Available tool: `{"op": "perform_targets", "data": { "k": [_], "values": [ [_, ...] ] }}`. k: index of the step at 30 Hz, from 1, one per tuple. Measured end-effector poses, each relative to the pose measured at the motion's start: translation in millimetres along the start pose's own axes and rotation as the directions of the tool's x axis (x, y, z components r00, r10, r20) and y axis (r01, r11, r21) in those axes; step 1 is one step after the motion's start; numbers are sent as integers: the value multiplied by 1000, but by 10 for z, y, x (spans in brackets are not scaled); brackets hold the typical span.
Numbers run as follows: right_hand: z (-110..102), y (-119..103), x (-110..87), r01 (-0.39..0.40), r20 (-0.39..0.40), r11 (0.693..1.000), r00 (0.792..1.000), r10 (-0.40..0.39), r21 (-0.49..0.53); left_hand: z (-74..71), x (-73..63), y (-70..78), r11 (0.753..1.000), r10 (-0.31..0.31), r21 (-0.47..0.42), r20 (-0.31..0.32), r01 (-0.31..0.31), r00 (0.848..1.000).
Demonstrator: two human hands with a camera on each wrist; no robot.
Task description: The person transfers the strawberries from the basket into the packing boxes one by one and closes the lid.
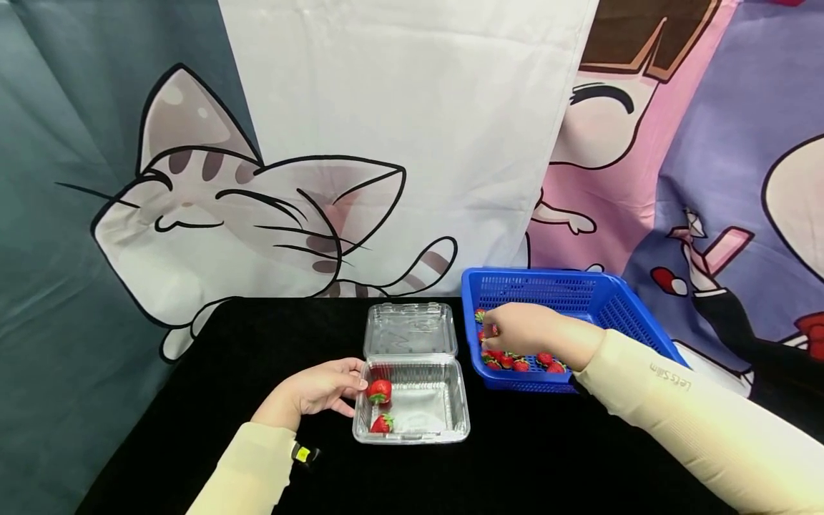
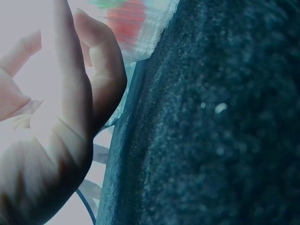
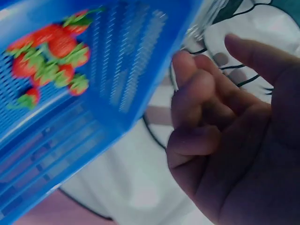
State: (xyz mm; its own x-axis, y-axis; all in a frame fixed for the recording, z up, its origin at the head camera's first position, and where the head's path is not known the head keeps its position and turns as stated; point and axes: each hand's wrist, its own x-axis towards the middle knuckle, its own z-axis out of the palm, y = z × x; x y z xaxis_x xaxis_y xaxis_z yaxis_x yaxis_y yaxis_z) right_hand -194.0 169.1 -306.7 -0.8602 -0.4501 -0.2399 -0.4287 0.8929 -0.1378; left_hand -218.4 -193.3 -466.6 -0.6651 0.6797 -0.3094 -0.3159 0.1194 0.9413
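A clear plastic clamshell box [image 1: 412,435] lies with its lid [image 1: 410,329] folded back. Two strawberries [image 1: 380,391] are along the left side of its base. My left hand [image 1: 325,390] holds the box's left rim, thumb over the edge; in the left wrist view, its fingers [image 2: 75,70] partly cover the box. My right hand [image 1: 531,329] is over the left part of a blue basket [image 1: 473,300] with several strawberries [image 1: 520,365] in it. In the right wrist view the right hand [image 3: 225,126] has loosely bent fingers, thumb apart, and nothing in its grasp.
Black cloth [image 1: 257,336] covers the table. Behind it hangs a printed curtain [image 1: 386,93] with a cartoon cat, close to the back of the box and basket. The basket stands just right of the box, its walls raised.
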Motion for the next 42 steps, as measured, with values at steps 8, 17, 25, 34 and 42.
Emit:
{"op": "perform_targets", "data": {
  "k": [8, 17, 25, 34, 42],
  "values": [
    [121, 247, 92, 14, 170, 990, 985, 10, -139, -15, 9, -10, 1000, -9, -16, -9, 9, 1000],
    [338, 312, 215, 93, 249, 966, 968, -31, -241, -3, 16, -1, 1000, 1, -4, -2, -1, 1000],
    [438, 248, 283, 76, 239, 957, 971, -7, -281, 16, 3, 44, 1000, -7, 0, -10, 7, 1000],
    [509, 255, 345, 14, 226, 958, 973, 54, -286, 11, 7, 27, 1000, -6, -10, -6, 6, 1000],
    [522, 256, 366, 13, 295, 979, 954, 48, -202, 6, 8, 10, 1000, -8, -15, -5, 7, 1000]
  ]
}}
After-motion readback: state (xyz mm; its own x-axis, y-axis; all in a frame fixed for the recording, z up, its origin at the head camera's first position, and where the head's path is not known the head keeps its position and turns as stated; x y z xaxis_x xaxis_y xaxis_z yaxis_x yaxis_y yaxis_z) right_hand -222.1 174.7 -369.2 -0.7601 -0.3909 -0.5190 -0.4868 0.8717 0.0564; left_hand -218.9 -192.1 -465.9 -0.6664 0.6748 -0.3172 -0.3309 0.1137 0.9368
